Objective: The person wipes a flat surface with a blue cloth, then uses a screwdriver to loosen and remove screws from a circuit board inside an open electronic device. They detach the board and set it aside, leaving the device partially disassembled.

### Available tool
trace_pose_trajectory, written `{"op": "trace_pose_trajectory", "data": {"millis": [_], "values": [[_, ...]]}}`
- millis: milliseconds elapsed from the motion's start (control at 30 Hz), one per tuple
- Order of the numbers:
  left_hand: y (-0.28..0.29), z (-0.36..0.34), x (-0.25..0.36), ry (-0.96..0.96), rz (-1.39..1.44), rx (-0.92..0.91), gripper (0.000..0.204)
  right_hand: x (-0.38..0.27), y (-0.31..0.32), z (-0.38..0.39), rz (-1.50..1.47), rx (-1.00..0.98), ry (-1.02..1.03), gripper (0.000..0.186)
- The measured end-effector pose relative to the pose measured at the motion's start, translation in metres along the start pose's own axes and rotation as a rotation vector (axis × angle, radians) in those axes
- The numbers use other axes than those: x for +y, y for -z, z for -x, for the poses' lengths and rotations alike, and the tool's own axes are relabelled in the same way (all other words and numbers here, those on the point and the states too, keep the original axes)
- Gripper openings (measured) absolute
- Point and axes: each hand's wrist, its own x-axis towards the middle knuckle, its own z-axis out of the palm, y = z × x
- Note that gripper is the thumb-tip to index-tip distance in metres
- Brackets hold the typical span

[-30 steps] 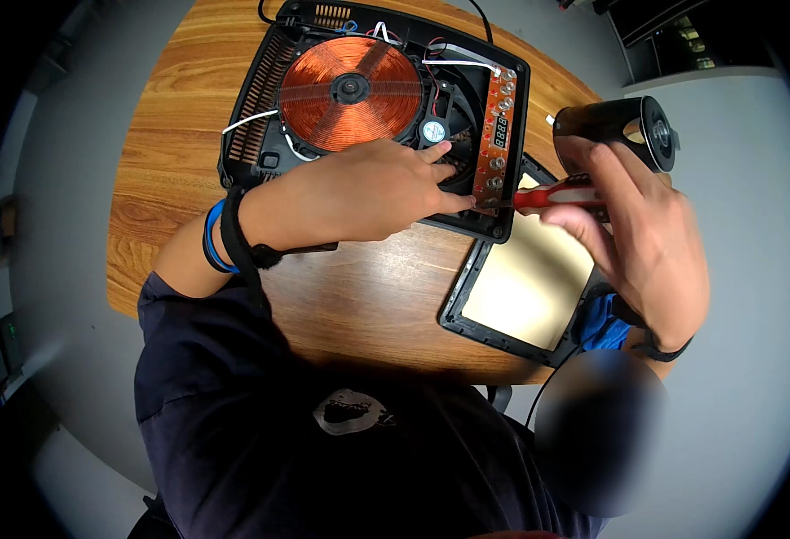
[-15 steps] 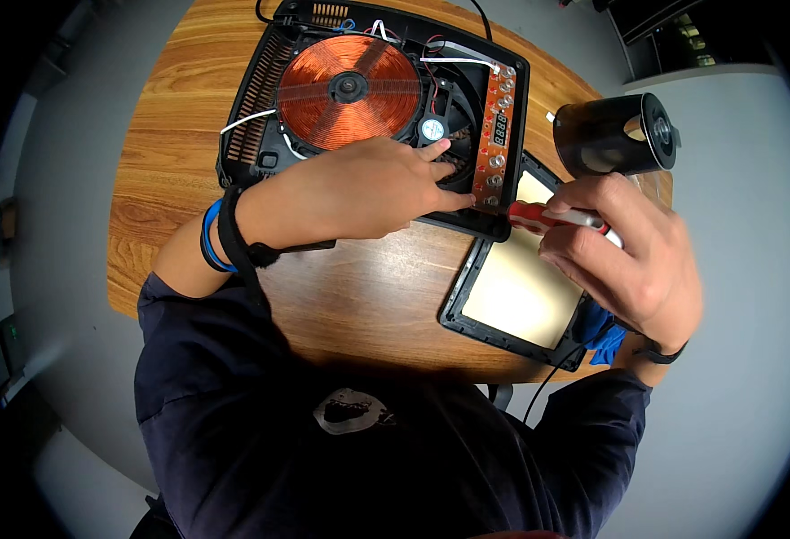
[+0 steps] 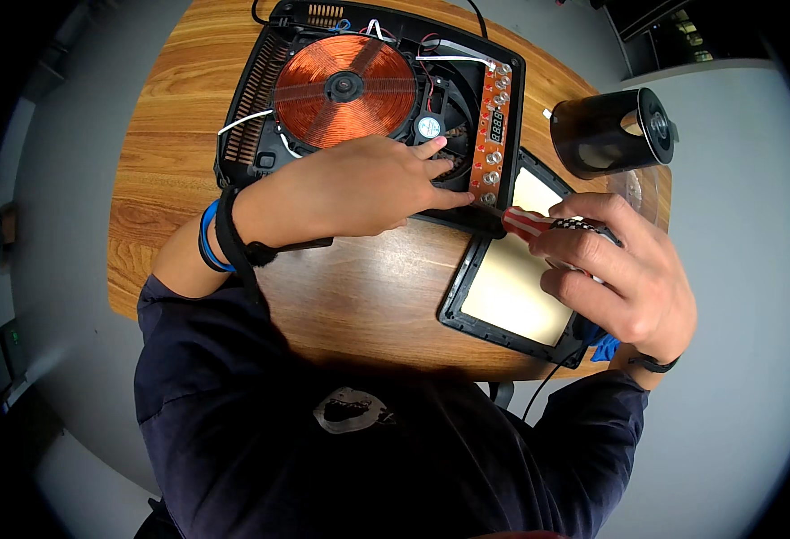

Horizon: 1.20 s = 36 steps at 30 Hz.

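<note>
An opened induction cooker (image 3: 513, 99) lies on the table, showing its round copper coil (image 3: 345, 126), a cooling fan (image 3: 456, 117) and an orange control board (image 3: 485, 148) along the right side. My left hand (image 3: 381, 180) rests over the fan with its fingers spread; one fingertip touches the board's near end. My right hand (image 3: 628, 269) grips a screwdriver (image 3: 525, 223) with a red, white and black handle. Its shaft points left to the near end of the board, close to my left fingertip. Whatever the tip meets is too small to make out.
The black-framed cover panel (image 3: 513, 296) with a pale inner face lies under my right hand. Behind it a dark cylindrical container (image 3: 597, 135) stands near the table's right edge. Blue cloth (image 3: 605, 348) and a black cable (image 3: 547, 386) sit by my right wrist.
The screwdriver handle has turned in my right hand, and those fingers have shifted and loosened around it. My left hand stays in place on the cooker.
</note>
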Motion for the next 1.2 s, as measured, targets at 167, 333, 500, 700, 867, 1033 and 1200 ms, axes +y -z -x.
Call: {"op": "trace_pose_trajectory", "data": {"millis": [167,333,500,700,867,1033,1200], "values": [[0.001,-0.001,0.000,0.004,0.001,-0.010,0.085,-0.002,0.003,0.001,0.009,-0.012,-0.022,0.019],[-0.003,0.000,-0.002,-0.016,-0.022,0.022,0.085,-0.002,0.001,-0.001,0.033,0.015,-0.013,0.018],[-0.002,0.000,-0.001,-0.023,-0.023,0.027,0.085,0.000,0.001,0.004,0.024,0.027,-0.048,0.017],[0.006,-0.001,0.000,-0.019,0.062,-0.010,0.092,-0.001,0.008,0.045,-0.055,0.078,-0.312,0.021],[0.013,-0.002,0.003,0.002,0.080,-0.077,0.100,-0.006,-0.011,0.102,-0.143,0.178,-0.541,0.024],[0.021,-0.004,0.003,0.004,0.054,-0.165,0.098,-0.007,-0.040,0.142,-0.244,0.159,-0.668,0.024],[0.037,-0.009,0.011,0.004,0.040,-0.191,0.082,0.008,-0.062,0.158,-0.295,0.175,-0.655,0.021]]}}
